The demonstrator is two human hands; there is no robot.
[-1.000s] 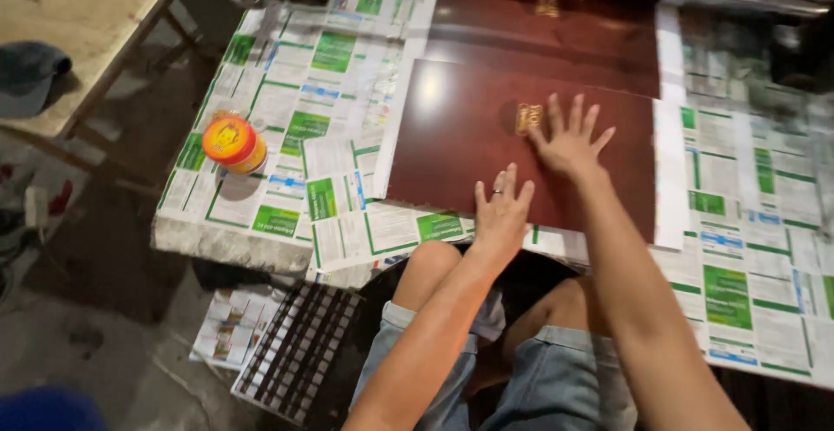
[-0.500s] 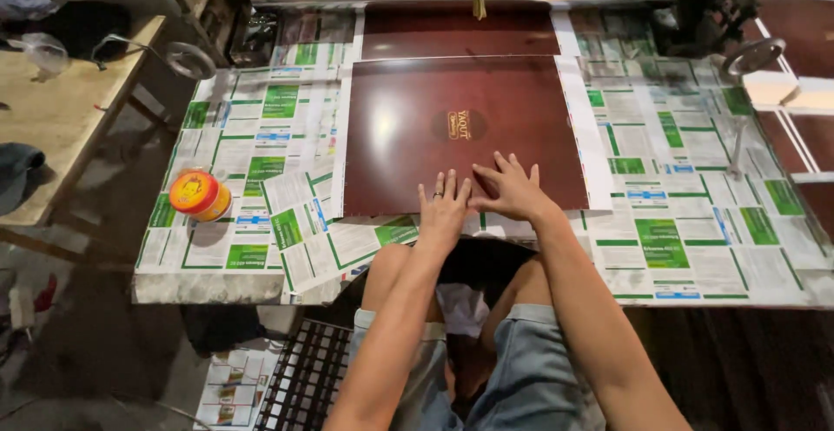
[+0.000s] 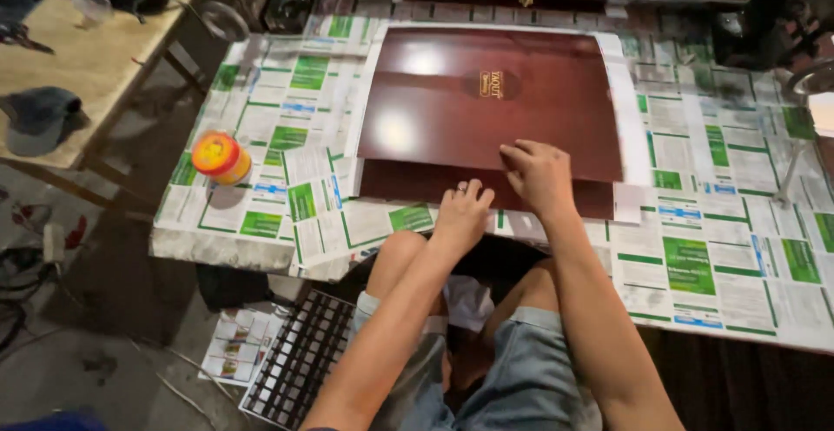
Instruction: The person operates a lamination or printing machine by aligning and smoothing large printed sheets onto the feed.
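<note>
Both hands on the dark red glossy board (image 3: 486,105), near its front edge. The board lies flat in the middle of the tabletop (image 3: 217,248), on a layer of green-and-white printed paper sheets (image 3: 295,127), with a small gold emblem (image 3: 491,84) near its centre.

Left hand (image 3: 462,214): palm down, fingers spread and released, pressing the lower strip of the board (a ring shows on one finger).

Right hand (image 3: 540,175): just beside and slightly further in, fingers curled loosely, resting on the board's surface, not gripping anything.

An orange and yellow round tin (image 3: 221,157) stands on the paper well to the left of the board. A dark cap (image 3: 39,118) lies on a separate wooden table (image 3: 95,57) at far left. A black grid rack (image 3: 300,357) is on the floor by the person's knees.
</note>
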